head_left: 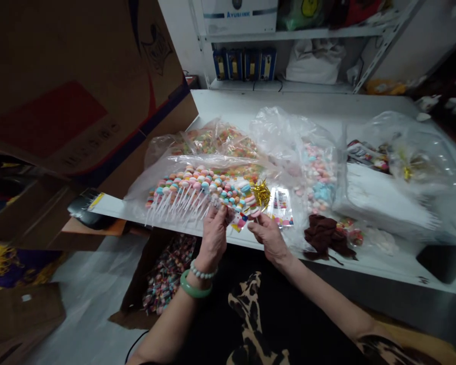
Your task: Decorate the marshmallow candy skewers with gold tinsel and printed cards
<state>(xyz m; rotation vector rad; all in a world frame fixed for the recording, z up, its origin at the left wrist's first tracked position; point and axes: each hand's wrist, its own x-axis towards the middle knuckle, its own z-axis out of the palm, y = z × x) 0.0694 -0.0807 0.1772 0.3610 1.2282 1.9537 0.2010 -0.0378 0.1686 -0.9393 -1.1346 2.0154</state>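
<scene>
My left hand (pixel 215 230), with a beaded bracelet and a green bangle at its wrist, pinches a clear plastic packet at the table's front edge. Closed fingers of my right hand (pixel 268 234) hold a pink candy (pixel 255 213) by its stick. Rows of colourful lollipops (pixel 180 190) with white sticks lie left of my hands. Gold twist ties (pixel 262 193) sit just beyond my right hand, beside a printed clear bag (pixel 282 205).
Behind are plastic bags of small candies (pixel 228 139) and pastel candies (pixel 319 175). A brown cloth (pixel 323 237) and white bags (pixel 387 197) lie right. A large cardboard box (pixel 79 96) stands left; an open box of wrapped candies (pixel 169 276) sits below the table.
</scene>
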